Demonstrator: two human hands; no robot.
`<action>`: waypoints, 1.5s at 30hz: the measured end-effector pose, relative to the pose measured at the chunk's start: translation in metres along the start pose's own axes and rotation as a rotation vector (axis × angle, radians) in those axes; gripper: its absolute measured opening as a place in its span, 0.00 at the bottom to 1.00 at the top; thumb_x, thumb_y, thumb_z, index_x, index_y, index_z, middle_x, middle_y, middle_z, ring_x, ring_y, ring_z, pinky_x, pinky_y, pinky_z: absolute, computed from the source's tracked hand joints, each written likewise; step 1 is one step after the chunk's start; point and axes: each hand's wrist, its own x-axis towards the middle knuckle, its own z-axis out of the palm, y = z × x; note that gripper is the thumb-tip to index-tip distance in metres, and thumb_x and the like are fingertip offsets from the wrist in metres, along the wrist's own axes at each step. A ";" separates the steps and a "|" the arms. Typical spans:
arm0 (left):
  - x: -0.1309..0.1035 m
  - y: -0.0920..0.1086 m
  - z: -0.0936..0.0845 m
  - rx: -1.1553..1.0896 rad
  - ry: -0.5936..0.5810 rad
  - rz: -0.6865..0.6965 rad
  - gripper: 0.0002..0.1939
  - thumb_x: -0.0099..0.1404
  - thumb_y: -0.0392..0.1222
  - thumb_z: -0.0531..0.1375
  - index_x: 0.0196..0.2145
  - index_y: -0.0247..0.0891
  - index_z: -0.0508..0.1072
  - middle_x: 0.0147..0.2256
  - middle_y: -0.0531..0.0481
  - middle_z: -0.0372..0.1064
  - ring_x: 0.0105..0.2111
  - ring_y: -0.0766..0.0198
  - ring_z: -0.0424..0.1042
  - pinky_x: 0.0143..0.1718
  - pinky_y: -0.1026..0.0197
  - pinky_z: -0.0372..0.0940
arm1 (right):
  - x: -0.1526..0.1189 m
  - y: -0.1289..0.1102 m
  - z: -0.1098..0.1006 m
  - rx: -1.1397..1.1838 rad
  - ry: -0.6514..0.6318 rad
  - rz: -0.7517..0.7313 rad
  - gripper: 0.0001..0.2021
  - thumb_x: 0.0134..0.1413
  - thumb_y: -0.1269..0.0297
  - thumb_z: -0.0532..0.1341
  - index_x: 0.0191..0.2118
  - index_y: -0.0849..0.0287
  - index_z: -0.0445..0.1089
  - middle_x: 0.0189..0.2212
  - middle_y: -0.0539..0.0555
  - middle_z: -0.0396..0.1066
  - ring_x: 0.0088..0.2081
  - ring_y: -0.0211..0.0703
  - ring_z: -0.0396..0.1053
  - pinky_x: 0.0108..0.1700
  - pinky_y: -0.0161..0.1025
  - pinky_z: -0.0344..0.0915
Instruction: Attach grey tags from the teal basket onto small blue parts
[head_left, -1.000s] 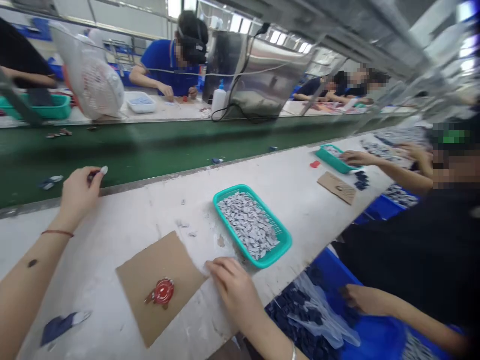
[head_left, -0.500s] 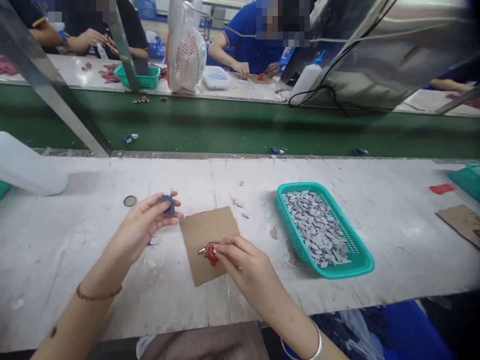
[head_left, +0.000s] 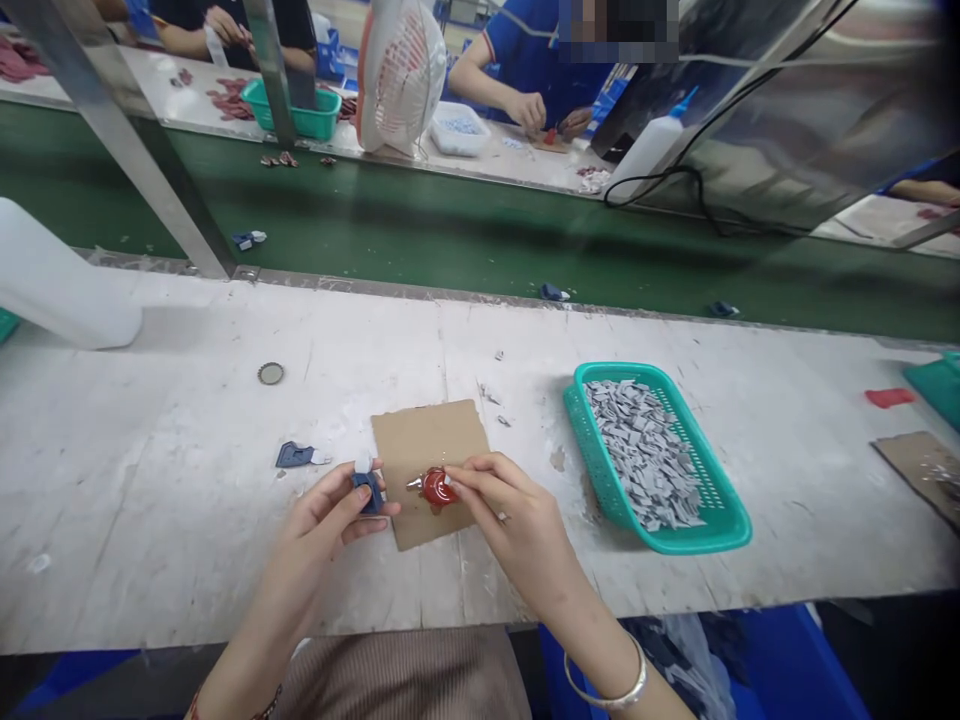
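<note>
My left hand (head_left: 322,525) is closed on a small dark blue piece (head_left: 367,494) with a white tab at its top, held near the left edge of a brown cardboard sheet (head_left: 431,428). On the cardboard lies a shiny red, rounded container (head_left: 435,487) with a metal tip pointing left. My right hand (head_left: 529,525) pinches a tiny whitish piece (head_left: 449,480) at the container's right side; the fingertips hide part of both. Left of the cardboard, a second dark blue piece (head_left: 294,455) with a white tab rests on the table.
A green basket (head_left: 724,520) of small grey pieces stands to the right. A metal bottle cap (head_left: 271,373) and a large white bottle (head_left: 71,290) are on the left. Beyond a metal post (head_left: 150,150), a green belt (head_left: 420,225) carries blue pieces; co-workers sit across it.
My left hand has moved down and right with its blue piece, closer to the red container, uncovering the second blue piece. My right hand stays at the container. The camera view has shifted slightly.
</note>
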 end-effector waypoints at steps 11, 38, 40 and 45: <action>-0.005 -0.002 -0.001 0.050 -0.016 -0.043 0.15 0.61 0.49 0.67 0.43 0.40 0.79 0.46 0.47 0.75 0.41 0.58 0.78 0.41 0.62 0.73 | -0.003 0.000 0.000 -0.158 0.004 -0.163 0.12 0.68 0.71 0.53 0.48 0.58 0.73 0.38 0.57 0.71 0.41 0.43 0.72 0.42 0.40 0.73; -0.004 -0.020 0.016 0.049 -0.094 0.154 0.09 0.61 0.43 0.67 0.40 0.40 0.77 0.44 0.48 0.76 0.41 0.63 0.76 0.40 0.64 0.72 | 0.003 -0.002 -0.005 -0.155 -0.034 -0.193 0.09 0.64 0.73 0.57 0.43 0.61 0.74 0.37 0.58 0.73 0.39 0.46 0.72 0.41 0.43 0.72; -0.004 -0.021 0.019 0.076 -0.093 0.184 0.09 0.62 0.44 0.66 0.40 0.41 0.77 0.44 0.49 0.76 0.41 0.63 0.77 0.39 0.65 0.73 | 0.006 -0.004 -0.009 0.059 -0.014 -0.051 0.07 0.61 0.71 0.60 0.41 0.58 0.76 0.36 0.56 0.74 0.39 0.44 0.73 0.40 0.40 0.72; -0.006 -0.020 0.032 0.082 -0.127 0.206 0.07 0.63 0.43 0.65 0.39 0.41 0.76 0.43 0.50 0.77 0.40 0.63 0.78 0.37 0.66 0.73 | 0.012 -0.017 -0.013 0.549 -0.039 0.271 0.04 0.56 0.65 0.65 0.35 0.55 0.79 0.34 0.54 0.78 0.37 0.42 0.76 0.39 0.38 0.74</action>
